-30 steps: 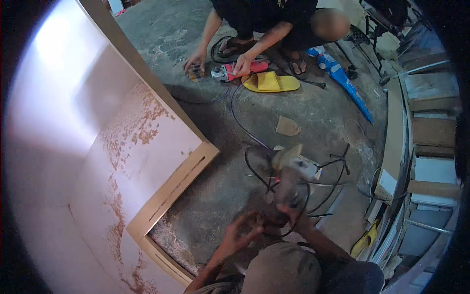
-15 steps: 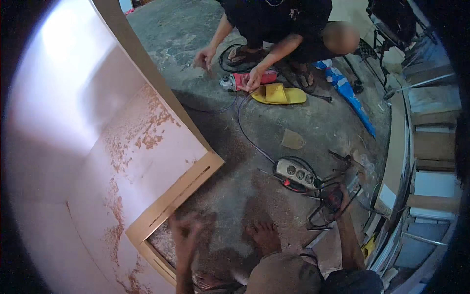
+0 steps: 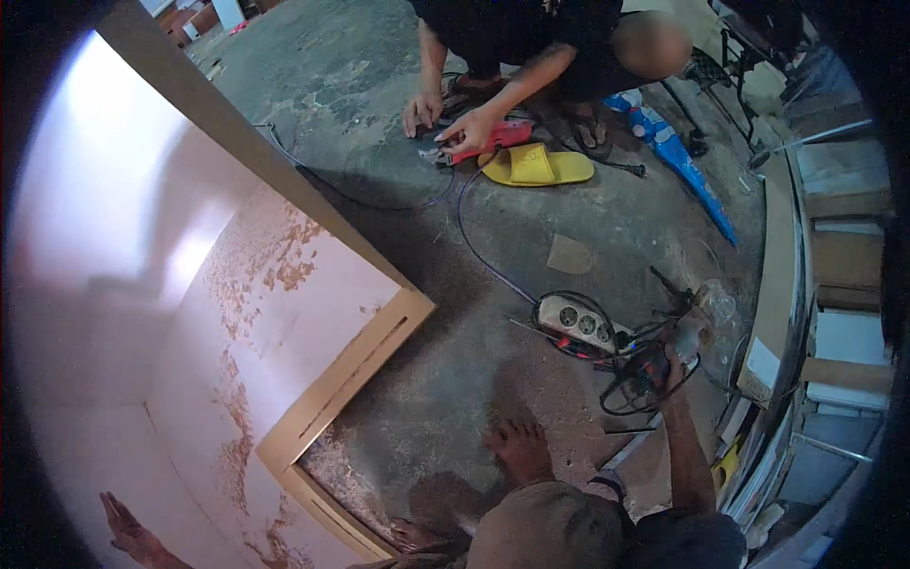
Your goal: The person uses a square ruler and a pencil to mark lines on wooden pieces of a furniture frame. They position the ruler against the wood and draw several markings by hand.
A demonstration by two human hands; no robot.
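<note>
Over the white inner face of a wooden cabinet or box, my left hand is spread open with nothing in it. Brown sawdust lies scattered on that white face. The box's tan edge carries a long narrow slot. To the right, my right hand is closed around a dark corded power tool with a red part, close to the floor. Its exact kind is hard to make out. Beside it lies a white power strip with cables plugged in or looped around it.
Across from me, a crouching person's hands are at a red angle grinder. A yellow slipper, a blue-and-white plastic bag and a cardboard scrap lie on the concrete. Stacked boards line the right side.
My left hand has moved left from the box's near corner to over its white face. My right hand has shifted slightly up with the tool. The other person's hands have come together at the grinder.
</note>
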